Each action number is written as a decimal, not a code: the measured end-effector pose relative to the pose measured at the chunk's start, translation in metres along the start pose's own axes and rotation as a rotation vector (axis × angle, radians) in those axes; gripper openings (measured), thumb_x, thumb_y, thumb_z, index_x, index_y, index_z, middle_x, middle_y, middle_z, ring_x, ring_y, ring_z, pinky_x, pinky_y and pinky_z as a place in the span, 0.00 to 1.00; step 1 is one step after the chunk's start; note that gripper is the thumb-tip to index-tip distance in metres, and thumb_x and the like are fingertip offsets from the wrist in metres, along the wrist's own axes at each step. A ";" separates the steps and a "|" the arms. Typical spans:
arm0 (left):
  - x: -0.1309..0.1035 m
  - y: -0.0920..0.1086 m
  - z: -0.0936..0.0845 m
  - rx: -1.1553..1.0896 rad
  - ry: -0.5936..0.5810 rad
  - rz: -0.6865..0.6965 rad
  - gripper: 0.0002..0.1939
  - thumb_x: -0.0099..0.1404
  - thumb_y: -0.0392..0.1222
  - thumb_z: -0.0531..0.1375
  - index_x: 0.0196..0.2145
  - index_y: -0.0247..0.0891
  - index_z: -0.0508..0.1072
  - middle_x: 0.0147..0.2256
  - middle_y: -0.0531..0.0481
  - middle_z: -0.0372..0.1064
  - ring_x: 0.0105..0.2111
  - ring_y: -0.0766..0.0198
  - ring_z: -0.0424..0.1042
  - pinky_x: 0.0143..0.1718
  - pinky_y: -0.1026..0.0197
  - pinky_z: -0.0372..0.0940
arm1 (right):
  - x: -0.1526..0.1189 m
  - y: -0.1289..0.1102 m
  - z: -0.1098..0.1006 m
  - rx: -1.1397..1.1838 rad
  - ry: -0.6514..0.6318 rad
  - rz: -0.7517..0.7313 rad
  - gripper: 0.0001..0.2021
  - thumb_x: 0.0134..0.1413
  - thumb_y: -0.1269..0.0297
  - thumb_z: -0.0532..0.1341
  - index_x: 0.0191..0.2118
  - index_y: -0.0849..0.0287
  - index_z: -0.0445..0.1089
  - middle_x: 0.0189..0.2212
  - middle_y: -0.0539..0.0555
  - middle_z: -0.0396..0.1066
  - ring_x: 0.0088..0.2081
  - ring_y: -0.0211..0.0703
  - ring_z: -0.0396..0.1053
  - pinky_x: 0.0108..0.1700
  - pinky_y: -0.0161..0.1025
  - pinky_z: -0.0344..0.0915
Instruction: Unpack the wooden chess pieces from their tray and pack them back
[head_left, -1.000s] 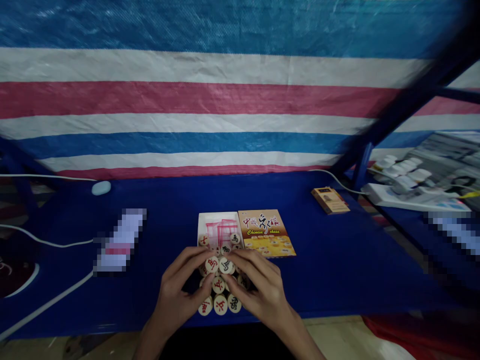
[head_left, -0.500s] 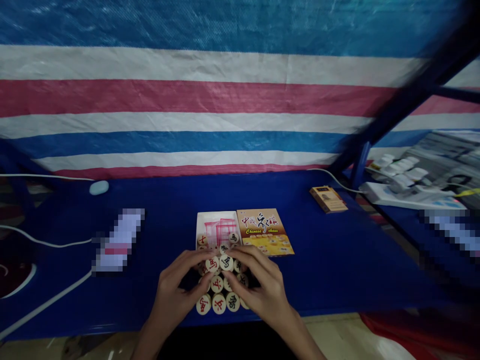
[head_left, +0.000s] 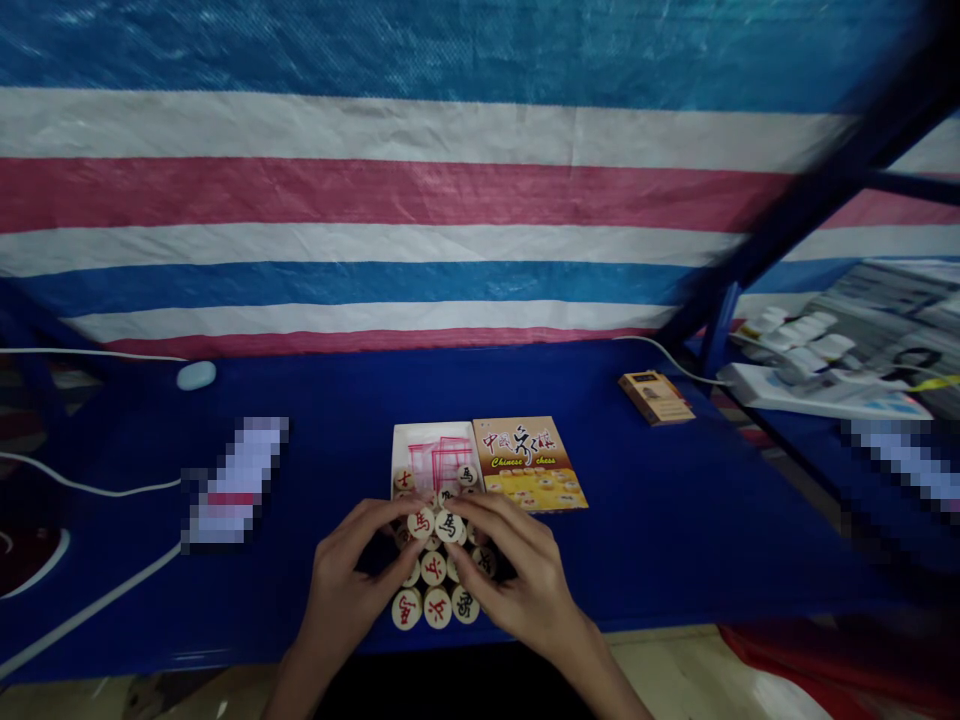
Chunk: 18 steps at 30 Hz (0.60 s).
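Fingertips of my left hand (head_left: 352, 560) pinch a round Chinese chess piece with a red character (head_left: 421, 523). My right hand (head_left: 521, 560) grips a similar piece with a black character (head_left: 448, 526), side by side with the red one. Below and behind them, stacked pieces stand in rows, among them a red-marked piece (head_left: 437, 607) and a black-marked piece (head_left: 465, 603) at the front. My hands hide part of the stack. Just beyond is a white open box (head_left: 401, 440) holding clear plastic with pink lines, and pieces show at its near end.
A Chinese chess box lid (head_left: 529, 465) lies right of the white box on the blue table (head_left: 675, 530). Left are a blurred phone (head_left: 240, 480), cables and a pale oval object (head_left: 196, 375). A small brown box (head_left: 656, 397) and a power strip (head_left: 817, 392) are at right.
The black-marked piece in my right hand has turned so its character stands more upright. Both held pieces have shifted slightly left. The stacked pieces look unchanged.
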<state>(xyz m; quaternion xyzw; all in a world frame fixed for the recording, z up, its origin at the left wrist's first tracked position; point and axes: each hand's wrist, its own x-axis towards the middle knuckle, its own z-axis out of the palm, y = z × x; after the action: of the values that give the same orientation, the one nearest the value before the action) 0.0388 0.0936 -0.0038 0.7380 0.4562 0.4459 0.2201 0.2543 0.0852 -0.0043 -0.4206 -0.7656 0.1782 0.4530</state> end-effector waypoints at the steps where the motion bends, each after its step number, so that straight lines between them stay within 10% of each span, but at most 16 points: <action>1: 0.000 0.000 0.000 0.007 0.011 -0.007 0.14 0.66 0.38 0.65 0.50 0.47 0.75 0.41 0.52 0.78 0.35 0.65 0.76 0.37 0.61 0.74 | 0.001 0.000 0.000 -0.003 0.007 0.008 0.23 0.59 0.70 0.63 0.59 0.49 0.69 0.50 0.54 0.75 0.50 0.45 0.74 0.49 0.44 0.74; 18: 0.044 -0.021 0.013 0.302 -0.090 0.062 0.14 0.69 0.39 0.61 0.52 0.44 0.74 0.58 0.46 0.71 0.64 0.49 0.64 0.60 0.38 0.65 | 0.043 0.025 0.002 -0.371 -0.139 0.045 0.16 0.64 0.64 0.61 0.57 0.52 0.71 0.47 0.53 0.77 0.51 0.54 0.67 0.54 0.55 0.61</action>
<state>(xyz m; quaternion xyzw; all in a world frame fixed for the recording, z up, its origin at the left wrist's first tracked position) 0.0480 0.1429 -0.0054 0.7957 0.4847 0.3451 0.1131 0.2544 0.1349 0.0013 -0.5006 -0.8051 0.0729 0.3096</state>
